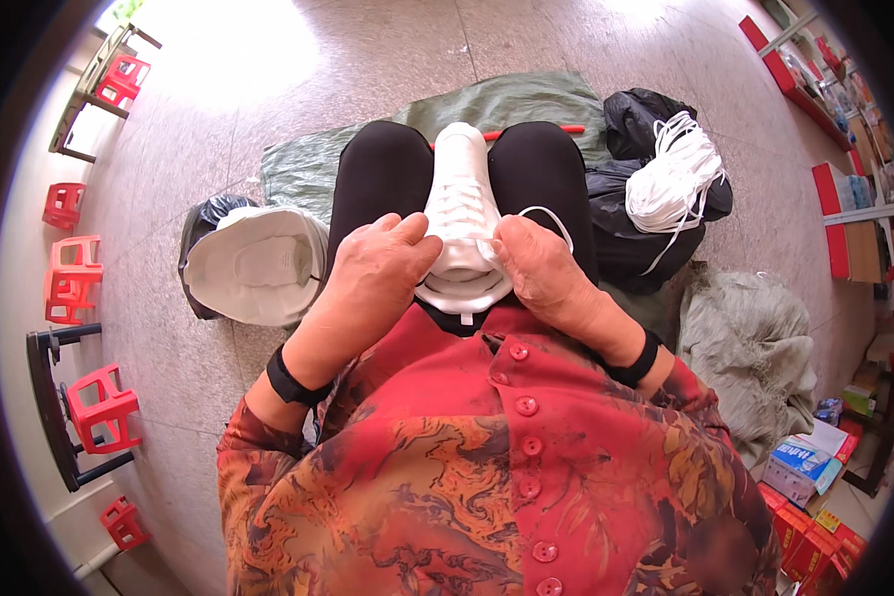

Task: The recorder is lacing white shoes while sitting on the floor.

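Observation:
A white lace-up shoe (461, 179) lies between my knees, its toe pointing away from me and its collar toward my body. White lacing crosses its tongue in several rows. My left hand (387, 260) is closed at the shoe's left edge by the upper eyelets; its curled fingers hide whatever they grip. On the opposite edge my right hand (544, 260) pinches the white shoelace (558, 218), which loops out above the knuckles. The fingertips of this hand touch the shoe near the top of the tongue.
At right, a bundle of white laces (677, 177) rests on black plastic bags (621, 204). White material (253, 263) fills a bag at left. A green woven sheet (512, 99) lies beneath my legs, a crumpled sack (750, 343) at lower right. Red stools (104, 407) line the left wall.

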`<state>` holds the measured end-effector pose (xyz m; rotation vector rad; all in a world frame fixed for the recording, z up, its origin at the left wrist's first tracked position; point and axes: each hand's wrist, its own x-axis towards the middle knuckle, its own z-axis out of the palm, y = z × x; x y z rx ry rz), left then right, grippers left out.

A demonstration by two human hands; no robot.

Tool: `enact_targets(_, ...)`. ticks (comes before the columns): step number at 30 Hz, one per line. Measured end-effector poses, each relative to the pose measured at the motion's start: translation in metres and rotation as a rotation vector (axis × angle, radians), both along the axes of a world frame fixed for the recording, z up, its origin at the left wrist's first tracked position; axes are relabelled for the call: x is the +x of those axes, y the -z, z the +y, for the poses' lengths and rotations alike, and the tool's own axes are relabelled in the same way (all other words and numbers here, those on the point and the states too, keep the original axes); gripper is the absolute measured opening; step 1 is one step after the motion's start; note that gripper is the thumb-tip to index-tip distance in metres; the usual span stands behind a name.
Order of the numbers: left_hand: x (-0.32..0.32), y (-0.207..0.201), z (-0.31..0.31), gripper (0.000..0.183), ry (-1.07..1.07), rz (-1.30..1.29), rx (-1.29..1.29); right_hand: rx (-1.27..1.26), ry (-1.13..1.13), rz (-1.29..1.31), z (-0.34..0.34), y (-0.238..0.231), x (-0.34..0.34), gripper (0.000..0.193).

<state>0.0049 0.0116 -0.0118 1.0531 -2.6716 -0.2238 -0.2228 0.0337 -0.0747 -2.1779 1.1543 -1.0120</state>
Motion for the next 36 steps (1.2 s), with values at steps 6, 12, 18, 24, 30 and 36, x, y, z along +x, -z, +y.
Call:
enact_targets(6, -0.004, 0.009, 0.008, 0.007, -0.117, 0.082, 0.005, 0.03, 0.037, -0.084, 0.0, 0.003, -0.001, 0.008)
enact_targets(12, -0.007, 0.016, 0.014, 0.02, -0.118, 0.23, 0.05, 0.052, 0.026, -0.14, 0.0, 0.006, -0.002, 0.007)
enact_targets(18, -0.012, 0.009, 0.01, 0.022, 0.002, -0.107, -0.064, 0.065, 0.018, -0.2, 0.0, 0.011, -0.002, 0.007)
enact_targets(24, -0.025, -0.013, -0.016, 0.014, 0.3, -0.338, 0.018, 0.114, 0.044, -0.235, 0.004, 0.004, -0.006, 0.004)
enact_targets(30, -0.069, -0.031, 0.022, 0.01, 0.486, 0.335, 0.813, 0.161, 0.102, -0.28, 0.011, 0.003, -0.01, 0.009)
enact_targets(36, -0.037, 0.012, 0.006, 0.02, -0.46, 0.487, 1.314, 0.022, 0.097, -0.209, 0.026, 0.005, -0.013, 0.034)
